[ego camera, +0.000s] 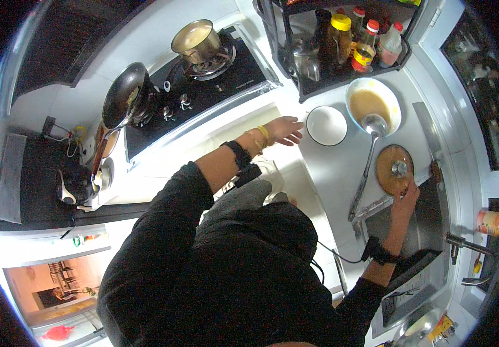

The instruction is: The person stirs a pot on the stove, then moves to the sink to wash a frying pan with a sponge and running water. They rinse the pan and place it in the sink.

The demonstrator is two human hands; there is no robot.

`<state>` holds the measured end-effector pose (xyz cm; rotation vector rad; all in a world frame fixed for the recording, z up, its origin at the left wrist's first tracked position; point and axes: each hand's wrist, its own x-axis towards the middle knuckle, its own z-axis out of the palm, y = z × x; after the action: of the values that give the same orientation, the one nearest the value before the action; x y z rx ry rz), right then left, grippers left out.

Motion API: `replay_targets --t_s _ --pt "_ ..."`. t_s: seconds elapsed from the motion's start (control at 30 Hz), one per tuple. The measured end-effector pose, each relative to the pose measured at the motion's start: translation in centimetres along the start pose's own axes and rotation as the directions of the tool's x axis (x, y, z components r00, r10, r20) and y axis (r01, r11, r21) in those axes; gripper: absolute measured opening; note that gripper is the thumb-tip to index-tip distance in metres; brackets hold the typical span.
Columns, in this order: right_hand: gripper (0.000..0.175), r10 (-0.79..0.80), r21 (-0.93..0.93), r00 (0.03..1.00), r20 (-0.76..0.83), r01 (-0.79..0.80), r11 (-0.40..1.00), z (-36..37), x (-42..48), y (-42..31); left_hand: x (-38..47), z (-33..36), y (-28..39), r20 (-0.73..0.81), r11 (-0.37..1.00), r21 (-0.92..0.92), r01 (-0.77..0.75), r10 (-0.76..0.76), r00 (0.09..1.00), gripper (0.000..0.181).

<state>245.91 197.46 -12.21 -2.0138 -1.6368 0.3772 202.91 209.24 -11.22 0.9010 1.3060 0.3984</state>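
My left hand [282,130] reaches out with its fingers apart and holds nothing. Just right of its fingertips sits a white bowl [326,126] with a dark rim on the counter. My right hand [406,197] pinches the near edge of a round brown lid [390,173] with a shiny knob, by the sink. Behind the lid, a larger bowl [366,102] contains a cloudy tan liquid. A long-handled metal ladle [371,143] has its head resting in that bowl, and its handle slants down across the counter.
A black gas cooktop [228,95] carries a metal pot [195,41] and a dark wok [123,95] whose handle sticks out. Sauce bottles [364,50] fill a black rack at the back. The sink [423,208] and its faucet [462,243] are at the right. A cable hangs near my right wrist.
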Motion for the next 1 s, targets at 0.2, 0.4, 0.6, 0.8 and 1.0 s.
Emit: replay_targets --t_s 0.2,0.4,0.6,0.8,1.0 --pt "0.055 -0.139 -0.166 0.989 0.049 0.145 0.975 4.4 6.4 3.8 -7.0 -5.1 -0.9 -0.019 0.991 -0.071 -0.114 0.113 0.993 0.048" --pt "0.042 -0.14 -0.232 0.985 0.096 0.159 0.96 4.4 7.7 3.2 -13.2 -9.4 -3.4 -0.17 0.956 -0.227 -0.187 0.15 0.974 0.045" --pt "0.039 0.046 0.435 0.996 0.07 -0.072 0.898 2.1 5.6 2.6 -17.8 -13.0 -5.7 -0.292 0.929 -0.286 -0.236 0.15 0.945 0.044" --pt "0.033 0.047 -0.048 0.988 -0.145 -0.055 0.997 -5.5 2.3 -1.5 -20.4 -18.1 -7.3 -0.328 0.898 -0.316 -0.307 0.2 0.923 0.044" --pt "0.034 -0.156 0.271 0.981 -0.112 0.181 0.945 -6.7 0.0 -15.3 -22.4 -24.6 -9.2 -0.339 0.851 -0.366 -0.378 0.256 0.905 0.04"
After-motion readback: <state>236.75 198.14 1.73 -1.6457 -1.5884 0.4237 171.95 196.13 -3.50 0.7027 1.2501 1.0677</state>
